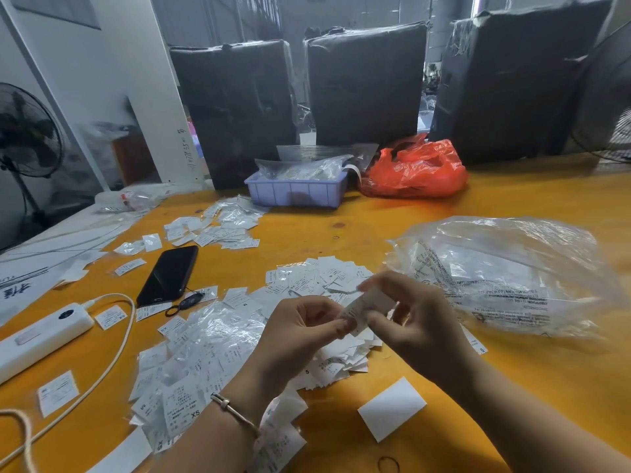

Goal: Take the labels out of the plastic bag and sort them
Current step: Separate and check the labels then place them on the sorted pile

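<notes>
Hands meet above the orange table (426, 213): the left hand (300, 331) and right hand (413, 322) both pinch one small white printed label (367, 307), blurred, just over a loose heap of white labels (327, 278). One large crumpled clear plastic bag (505, 274) lies on the table to the right, beside the right hand. Farther off sit one black phone (169, 274), one white power bank (41, 337), one lilac plastic tray (295, 191), one red plastic bag (415, 170) and three black-wrapped bales (365, 83).

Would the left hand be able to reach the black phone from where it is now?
Probably not at once: the left hand and the right hand together pinch a label. Once freed, the path to the phone looks open, over loose labels only.
</notes>
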{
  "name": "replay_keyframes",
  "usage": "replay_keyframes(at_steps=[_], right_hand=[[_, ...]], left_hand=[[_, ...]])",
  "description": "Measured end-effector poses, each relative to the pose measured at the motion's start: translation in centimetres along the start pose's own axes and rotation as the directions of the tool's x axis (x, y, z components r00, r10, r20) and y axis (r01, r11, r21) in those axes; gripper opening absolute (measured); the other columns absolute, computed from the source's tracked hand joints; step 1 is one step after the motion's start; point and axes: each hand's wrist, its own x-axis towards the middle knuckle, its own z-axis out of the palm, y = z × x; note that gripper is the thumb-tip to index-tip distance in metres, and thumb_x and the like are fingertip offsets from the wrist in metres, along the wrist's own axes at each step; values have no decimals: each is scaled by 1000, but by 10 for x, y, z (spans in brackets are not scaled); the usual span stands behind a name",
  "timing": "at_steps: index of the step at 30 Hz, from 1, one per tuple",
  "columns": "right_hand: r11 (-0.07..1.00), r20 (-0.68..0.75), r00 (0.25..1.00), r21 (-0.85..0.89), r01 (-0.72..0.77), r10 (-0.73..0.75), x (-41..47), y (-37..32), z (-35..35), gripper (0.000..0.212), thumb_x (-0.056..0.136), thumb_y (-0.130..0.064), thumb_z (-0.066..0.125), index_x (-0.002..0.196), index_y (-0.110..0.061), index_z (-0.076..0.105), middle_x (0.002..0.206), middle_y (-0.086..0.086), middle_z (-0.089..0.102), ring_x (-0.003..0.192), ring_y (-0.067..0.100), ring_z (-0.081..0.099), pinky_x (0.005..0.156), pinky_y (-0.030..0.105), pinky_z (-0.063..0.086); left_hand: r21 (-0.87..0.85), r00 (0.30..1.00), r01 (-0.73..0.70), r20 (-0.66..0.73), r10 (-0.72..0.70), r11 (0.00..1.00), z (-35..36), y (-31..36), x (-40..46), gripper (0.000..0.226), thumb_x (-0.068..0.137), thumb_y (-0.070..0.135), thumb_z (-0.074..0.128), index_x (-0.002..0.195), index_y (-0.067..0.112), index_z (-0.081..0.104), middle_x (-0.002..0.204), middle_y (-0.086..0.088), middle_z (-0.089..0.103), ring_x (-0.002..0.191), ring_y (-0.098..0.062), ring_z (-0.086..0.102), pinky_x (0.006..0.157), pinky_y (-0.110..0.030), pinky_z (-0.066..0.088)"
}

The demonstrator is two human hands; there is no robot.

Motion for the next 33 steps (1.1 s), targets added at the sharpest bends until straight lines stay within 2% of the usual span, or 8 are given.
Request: replay_keyframes(at_steps=[3, 6, 10, 18, 23, 28, 31, 33], right_hand=[[999, -163, 986, 7, -31, 32, 2, -1, -3, 23, 77, -13, 69, 98, -23, 67, 78, -11, 66, 62, 14, 59, 49, 39, 48], [999, -191, 981, -37, -32, 24, 3, -2, -3, 26, 80, -1, 71, 93, -24, 70, 79, -12, 68, 69, 12, 60, 51, 32, 48], [998, -128, 991, -46, -34, 28, 1, -2, 0, 20, 79, 1, 73, 88, -17, 76, 78, -13, 70, 68, 6, 62, 50, 23, 48], [995, 92, 991, 29, -96, 93, 2, -3, 2, 14, 85, -7, 69, 87, -18, 78, 81, -8, 68, 76, 11, 62, 55, 33, 50], [965, 180, 968, 162, -205, 176, 4, 1, 0, 17, 85, -6, 68, 87, -19, 79, 77, -4, 68, 71, 8, 60, 56, 18, 42], [967, -174, 955, 133, -219, 240, 13, 10, -14, 17, 84, -6, 66, 92, -19, 75, 77, -4, 70, 66, 11, 63, 58, 18, 47], [923, -402, 875, -150, -354, 270, 20, 22, -29, 13, 83, -10, 65, 89, -18, 74, 93, -2, 70, 93, 18, 63, 78, 31, 49], [764, -360, 854, -401, -506, 376, 24, 29, -37, 20, 85, -16, 60, 101, -21, 70, 117, 2, 62, 117, 24, 48, 94, 40, 36]], left_hand=[[-44, 1000, 6, -25, -7, 999, -1, 2, 1, 14, 70, 37, 75, 76, 25, 78, 81, 3, 77, 71, -10, 70, 68, -17, 55], [-72, 1000, 2, -26, -4, 997, 0, 3, 1, 6, 74, 30, 75, 76, 25, 77, 85, 3, 77, 75, -13, 73, 68, -17, 55], [-96, 1000, 13, -18, -14, 995, 2, 2, 0, 10, 81, 9, 77, 81, 20, 77, 82, 0, 77, 76, -13, 73, 66, -19, 55], [-111, 999, 26, -31, -29, 993, 1, 1, 1, 13, 82, 6, 75, 90, 17, 72, 86, -1, 78, 86, -12, 74, 67, -19, 56], [-67, 999, 11, -43, -14, 998, 1, -1, 1, 19, 84, 6, 75, 99, 15, 69, 86, -4, 78, 85, -14, 75, 67, -19, 55], [-44, 994, -61, -94, 56, 997, -2, 4, 3, 14, 85, 4, 72, 87, 17, 76, 86, 4, 78, 86, -7, 72, 66, -17, 54], [2, 979, -113, -170, 111, 994, -11, 12, 2, 19, 87, 2, 69, 83, 19, 77, 86, 4, 77, 85, -7, 71, 71, -19, 55], [86, 971, -129, -190, 143, 988, -19, 20, 2, 19, 88, 4, 69, 82, 21, 75, 83, 7, 76, 82, -5, 70, 70, -17, 54]])
